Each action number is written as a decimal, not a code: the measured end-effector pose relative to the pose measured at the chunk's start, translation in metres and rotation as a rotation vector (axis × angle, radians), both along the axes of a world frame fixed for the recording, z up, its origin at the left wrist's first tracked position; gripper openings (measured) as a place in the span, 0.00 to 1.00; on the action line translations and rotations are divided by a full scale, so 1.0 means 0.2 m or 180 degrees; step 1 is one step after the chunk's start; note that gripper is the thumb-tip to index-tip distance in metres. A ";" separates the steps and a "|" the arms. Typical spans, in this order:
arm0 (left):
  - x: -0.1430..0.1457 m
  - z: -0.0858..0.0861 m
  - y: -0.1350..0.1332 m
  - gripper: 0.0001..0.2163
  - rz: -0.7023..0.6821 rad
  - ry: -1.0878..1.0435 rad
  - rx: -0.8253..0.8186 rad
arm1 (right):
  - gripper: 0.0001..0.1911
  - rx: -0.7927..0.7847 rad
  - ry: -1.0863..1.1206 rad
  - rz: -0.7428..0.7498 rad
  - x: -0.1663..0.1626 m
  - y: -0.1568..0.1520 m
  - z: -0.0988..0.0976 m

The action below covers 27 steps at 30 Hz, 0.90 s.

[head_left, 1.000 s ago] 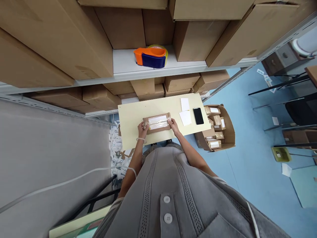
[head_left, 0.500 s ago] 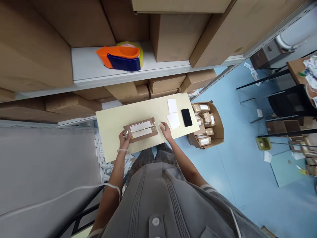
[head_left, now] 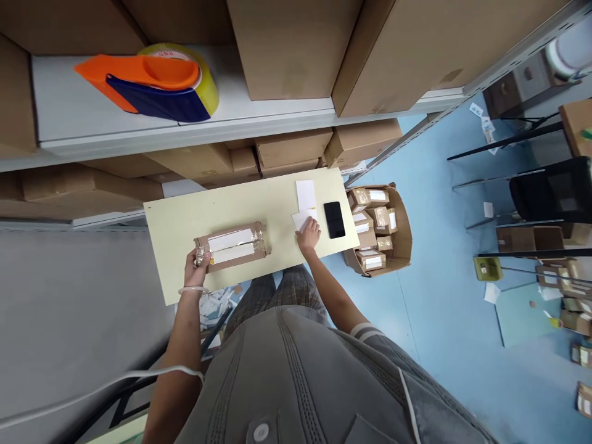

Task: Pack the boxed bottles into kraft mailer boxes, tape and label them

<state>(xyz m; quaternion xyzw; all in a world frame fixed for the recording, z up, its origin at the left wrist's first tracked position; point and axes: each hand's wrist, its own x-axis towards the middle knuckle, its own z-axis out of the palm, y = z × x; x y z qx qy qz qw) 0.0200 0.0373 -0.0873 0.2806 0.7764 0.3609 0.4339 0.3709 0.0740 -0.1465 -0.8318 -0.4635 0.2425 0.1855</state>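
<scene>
A brown cardboard box (head_left: 252, 250) sealed with clear tape lies flat on the pale yellow table, two white labels on its top. My left hand (head_left: 197, 266) is closed around the box's left end. To the right, my right hand (head_left: 309, 235) is over the lower white paper slip (head_left: 301, 217), fingers bent onto it and covering its near part. Another white paper slip (head_left: 305, 192) lies just beyond, touching or overlapping it. A black phone (head_left: 334, 220) rests to the right of the slips.
A shelf above holds large cartons (head_left: 296, 49) and an orange and blue tape dispenser (head_left: 152, 86) with yellow tape. Beside the table's right end stands an open carton (head_left: 404, 231) of small taped boxes. A white cable (head_left: 139, 375) runs to my left arm.
My right hand has moved from the bare tabletop onto the lower paper slip. My left hand stays on the box's left end. The view has shifted, bringing the tape dispenser closer.
</scene>
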 end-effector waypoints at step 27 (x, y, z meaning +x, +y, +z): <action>0.07 0.06 -0.03 0.16 0.0101 0.0297 -0.0025 | 0.25 -0.0937 -0.0886 0.1042 -0.01 -0.02 0.09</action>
